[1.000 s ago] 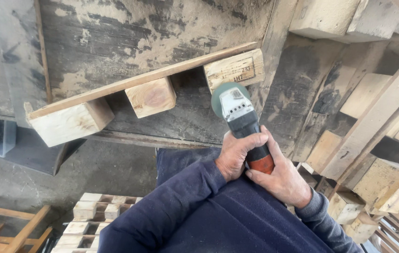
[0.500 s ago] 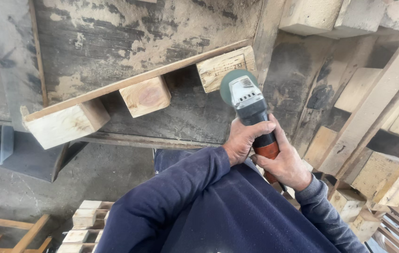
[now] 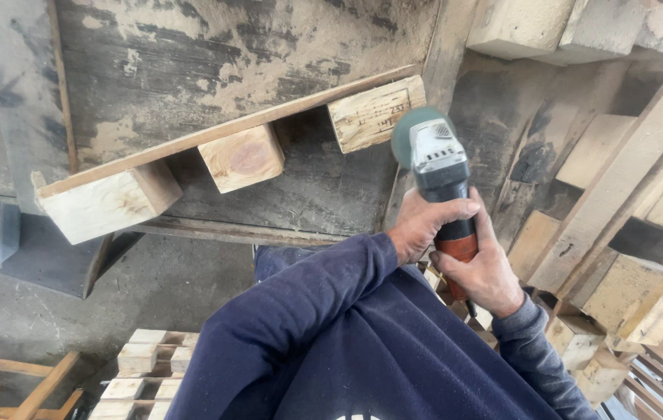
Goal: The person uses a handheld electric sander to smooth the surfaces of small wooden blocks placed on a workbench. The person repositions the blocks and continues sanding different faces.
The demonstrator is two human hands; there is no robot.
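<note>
Against the big worn worktable [image 3: 215, 54], stained dark and pale, everything else takes its place. Leaning on the front edge of that worktable is a pallet runner [image 3: 222, 136]: a long thin plank with three pale wooden blocks fixed under it, rising from lower left to upper right. To the right of the worktable stands a heap of loose timber [image 3: 619, 202], blocks and slats piled at all angles. Below the worktable, at the bottom left, a stack of pale pallets [image 3: 141, 373] rests on the grey floor. Nearer than the worktable's edge, the person's dark blue sleeve [image 3: 292, 327] fills the lower middle.

Just right of the runner's uppermost block [image 3: 374, 113] hangs the angle grinder [image 3: 440, 175], grey-headed with an orange-red handle and a green disc guard close beside that block; whether the disc touches wood cannot be told. The left hand [image 3: 425, 225] wraps the grinder's body from the worktable side, fingers curled tight around it and pressed together. The right hand [image 3: 487, 268] grips the orange handle lower down, fingers closed round it, thumb lying along the top.
</note>
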